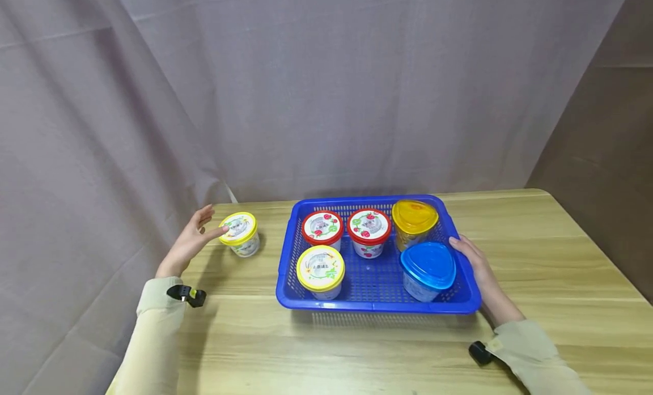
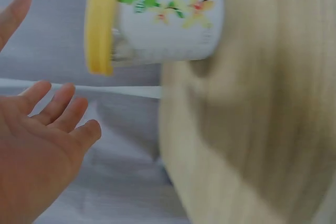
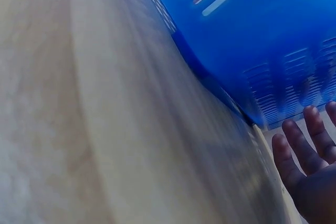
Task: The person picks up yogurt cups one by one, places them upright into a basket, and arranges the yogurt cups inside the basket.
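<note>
In the head view my left hand [image 1: 190, 241] reaches toward a white tub with a yellow lid [image 1: 240, 234] that stands on the table. Its fingers are spread, with the thumb tip overlapping the lid's edge. The left wrist view has the palm and fingers [image 2: 58, 111] apart from the tub [image 2: 168, 19]. On the right, my right hand [image 1: 474, 263] is at the side rim of a blue plastic basket [image 1: 377, 306], its thumb by the rim. Loosely extended fingers [image 3: 310, 145] show beside the basket's slotted wall [image 3: 283, 85].
Inside the basket are two red-lidded tubs [image 1: 322, 227] [image 1: 369, 226], another yellow-lidded tub [image 1: 320, 268], an amber-lidded container [image 1: 414, 216] and a blue-lidded container [image 1: 427, 266]. A grey curtain [image 1: 326, 100] hangs behind the wooden table [image 1: 357, 355].
</note>
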`<control>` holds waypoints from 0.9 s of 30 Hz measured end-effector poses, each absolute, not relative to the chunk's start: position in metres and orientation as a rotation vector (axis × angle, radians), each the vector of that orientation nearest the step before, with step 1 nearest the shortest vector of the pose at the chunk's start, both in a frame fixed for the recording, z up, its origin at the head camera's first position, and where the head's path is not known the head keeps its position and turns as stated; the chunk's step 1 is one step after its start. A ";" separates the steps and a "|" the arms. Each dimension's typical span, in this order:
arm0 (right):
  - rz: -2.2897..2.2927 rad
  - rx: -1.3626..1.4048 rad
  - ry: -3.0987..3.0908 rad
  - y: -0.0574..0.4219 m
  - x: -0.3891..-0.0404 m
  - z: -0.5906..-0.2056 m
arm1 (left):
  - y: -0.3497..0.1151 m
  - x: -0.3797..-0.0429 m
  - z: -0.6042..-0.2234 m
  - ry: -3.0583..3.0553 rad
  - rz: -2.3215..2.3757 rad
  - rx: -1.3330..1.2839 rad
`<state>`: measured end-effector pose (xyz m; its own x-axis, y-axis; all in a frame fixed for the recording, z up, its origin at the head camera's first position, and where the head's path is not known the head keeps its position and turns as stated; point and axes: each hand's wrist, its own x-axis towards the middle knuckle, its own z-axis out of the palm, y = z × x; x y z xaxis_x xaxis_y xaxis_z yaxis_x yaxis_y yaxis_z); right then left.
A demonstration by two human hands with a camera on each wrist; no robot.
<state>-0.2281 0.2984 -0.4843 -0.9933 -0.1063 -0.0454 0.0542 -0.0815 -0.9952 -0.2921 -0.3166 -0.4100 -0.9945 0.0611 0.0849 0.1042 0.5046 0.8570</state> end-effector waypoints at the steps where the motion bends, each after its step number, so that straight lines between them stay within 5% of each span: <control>1: -2.233 -0.060 2.049 0.298 -0.228 -0.484 | -0.317 -0.292 -0.414 -2.674 -1.555 -0.138; 27: -2.249 -0.048 2.029 0.297 -0.227 -0.483 | -0.306 -0.301 -0.463 -2.601 -1.889 -0.088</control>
<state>-0.2270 0.2968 -0.4832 -0.9933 -0.1037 -0.0513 0.0617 -0.0994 -0.9931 -0.3007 -0.3061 -0.4627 -0.9958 0.0876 -0.0279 0.0006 0.3094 0.9509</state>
